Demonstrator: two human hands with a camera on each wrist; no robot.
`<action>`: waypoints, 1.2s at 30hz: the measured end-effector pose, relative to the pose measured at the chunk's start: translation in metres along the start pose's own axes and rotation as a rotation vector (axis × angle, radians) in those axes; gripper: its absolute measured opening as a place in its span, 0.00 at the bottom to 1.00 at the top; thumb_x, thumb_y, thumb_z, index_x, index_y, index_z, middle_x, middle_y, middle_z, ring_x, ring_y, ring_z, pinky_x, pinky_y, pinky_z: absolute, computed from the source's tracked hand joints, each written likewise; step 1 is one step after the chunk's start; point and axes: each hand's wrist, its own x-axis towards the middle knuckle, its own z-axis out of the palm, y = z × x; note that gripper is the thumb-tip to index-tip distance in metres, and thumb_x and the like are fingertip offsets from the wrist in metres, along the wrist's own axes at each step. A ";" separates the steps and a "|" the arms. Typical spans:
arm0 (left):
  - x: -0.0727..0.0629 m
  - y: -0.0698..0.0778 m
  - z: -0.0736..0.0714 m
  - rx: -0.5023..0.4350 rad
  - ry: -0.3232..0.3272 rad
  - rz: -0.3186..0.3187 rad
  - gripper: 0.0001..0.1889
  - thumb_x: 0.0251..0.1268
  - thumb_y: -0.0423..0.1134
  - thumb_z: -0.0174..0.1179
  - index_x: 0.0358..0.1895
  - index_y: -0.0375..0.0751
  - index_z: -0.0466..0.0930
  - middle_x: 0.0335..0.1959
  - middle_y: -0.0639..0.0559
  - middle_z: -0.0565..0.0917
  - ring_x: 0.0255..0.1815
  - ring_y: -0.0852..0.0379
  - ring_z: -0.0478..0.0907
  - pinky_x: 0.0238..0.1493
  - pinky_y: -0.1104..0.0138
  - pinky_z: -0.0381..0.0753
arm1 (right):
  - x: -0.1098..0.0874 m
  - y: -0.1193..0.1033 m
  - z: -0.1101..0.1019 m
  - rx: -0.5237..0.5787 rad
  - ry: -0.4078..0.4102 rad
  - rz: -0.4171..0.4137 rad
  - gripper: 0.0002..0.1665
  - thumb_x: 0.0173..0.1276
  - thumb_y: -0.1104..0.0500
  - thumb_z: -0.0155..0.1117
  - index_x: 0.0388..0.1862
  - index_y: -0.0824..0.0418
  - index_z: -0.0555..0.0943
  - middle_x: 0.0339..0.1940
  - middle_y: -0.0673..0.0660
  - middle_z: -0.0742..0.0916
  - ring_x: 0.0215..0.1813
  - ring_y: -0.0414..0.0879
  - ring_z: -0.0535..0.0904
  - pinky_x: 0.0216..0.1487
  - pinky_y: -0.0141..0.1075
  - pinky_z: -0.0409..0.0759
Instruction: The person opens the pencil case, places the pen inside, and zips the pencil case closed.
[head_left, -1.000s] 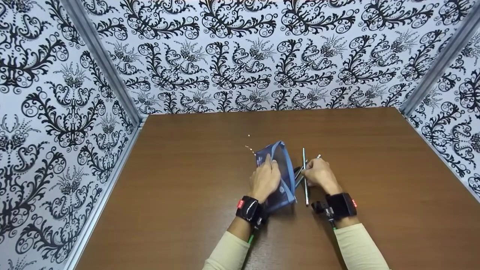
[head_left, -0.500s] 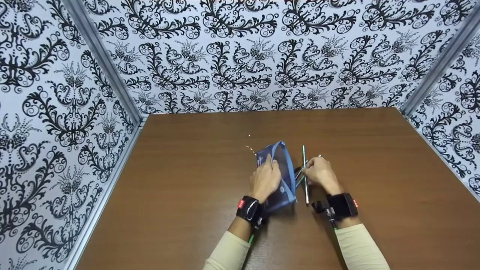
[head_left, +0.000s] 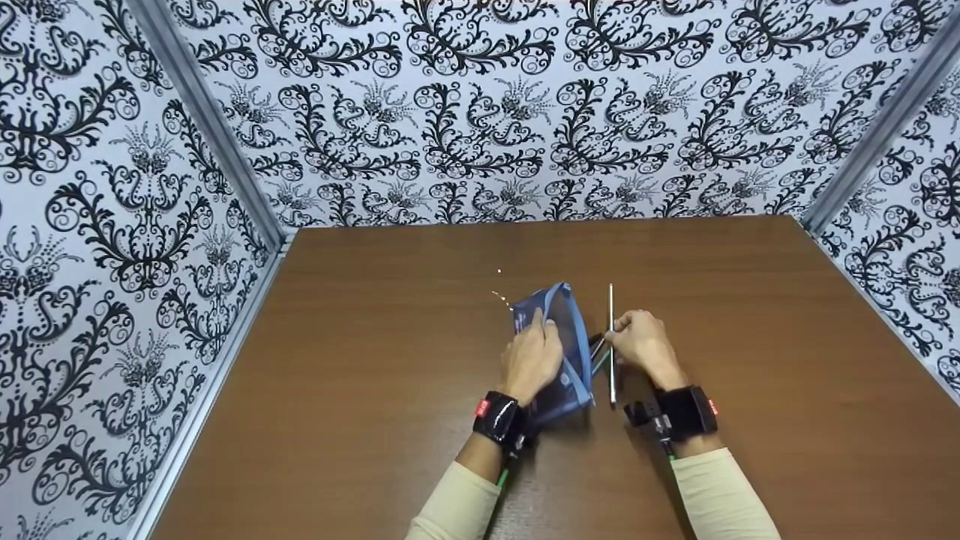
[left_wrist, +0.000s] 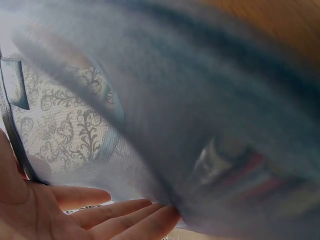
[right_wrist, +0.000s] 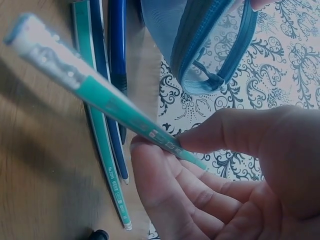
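Note:
My left hand (head_left: 531, 364) holds a blue mesh zip pouch (head_left: 559, 401), whose zipped mouth gapes to the right. In the left wrist view, the see-through mesh (left_wrist: 65, 125) spreads above my fingers, and blurred reddish and pale shapes show through it. My right hand (head_left: 643, 345) pinches a green pencil (right_wrist: 112, 105) between thumb and index finger, just right of the pouch mouth. Under it on the table lie another green pencil (right_wrist: 102, 145), a dark blue pencil (right_wrist: 119, 155) and a blue pen (right_wrist: 118, 45). The head view partly hides these behind my right hand.
A brown wooden table (head_left: 375, 360) carries everything. Patterned black-and-white walls (head_left: 480, 112) enclose its back and sides. A thin pale beaded strand (head_left: 501, 298) lies at the pouch's far left corner. A small black item (right_wrist: 100, 235) shows at the right wrist view's lower edge.
The pencil in my right hand has shifted slightly away from me and stands straighter in the head view. The pale tip behind that hand is no longer visible. My left hand and the pouch stay put.

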 end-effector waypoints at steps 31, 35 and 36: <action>0.002 -0.001 0.000 -0.005 -0.031 -0.032 0.29 0.78 0.51 0.34 0.75 0.41 0.63 0.65 0.46 0.78 0.60 0.37 0.79 0.59 0.45 0.76 | 0.000 -0.003 -0.002 0.068 0.065 -0.009 0.13 0.67 0.63 0.62 0.46 0.73 0.78 0.37 0.66 0.86 0.30 0.55 0.88 0.28 0.35 0.84; 0.002 0.000 0.000 0.003 -0.017 -0.023 0.29 0.78 0.49 0.35 0.74 0.40 0.65 0.63 0.44 0.80 0.59 0.37 0.79 0.58 0.45 0.76 | 0.000 -0.002 -0.002 0.061 0.067 -0.021 0.14 0.68 0.63 0.61 0.47 0.73 0.78 0.38 0.67 0.86 0.29 0.56 0.88 0.28 0.35 0.84; 0.002 0.000 0.000 0.005 -0.012 -0.019 0.28 0.78 0.49 0.35 0.73 0.39 0.66 0.62 0.44 0.80 0.58 0.37 0.79 0.58 0.45 0.76 | 0.000 -0.002 -0.002 0.059 0.067 -0.023 0.15 0.68 0.63 0.61 0.48 0.73 0.78 0.38 0.67 0.87 0.29 0.56 0.88 0.28 0.35 0.84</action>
